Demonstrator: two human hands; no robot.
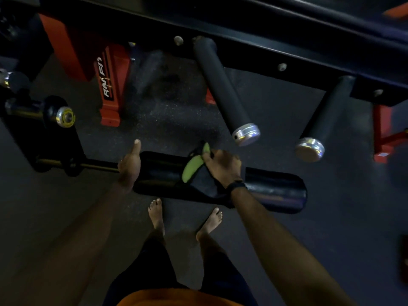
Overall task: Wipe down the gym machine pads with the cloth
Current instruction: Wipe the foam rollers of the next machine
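A long black roller pad (273, 191) lies across the middle of the view, mounted on a thin black bar at its left end. My left hand (130, 164) grips that left end of the pad, thumb pointing up. My right hand (223, 166) holds a cloth (192, 167) against the top of the pad near its middle. The cloth is dark with a green side folded outward. A black band sits on my right wrist.
Two black foam-covered pegs with chrome caps (223, 89) (324, 120) jut toward me from a black frame beam (242, 40) above the pad. Red frame parts (110, 85) stand at the upper left. My bare feet (156, 215) stand on dark rubber flooring (66, 217).
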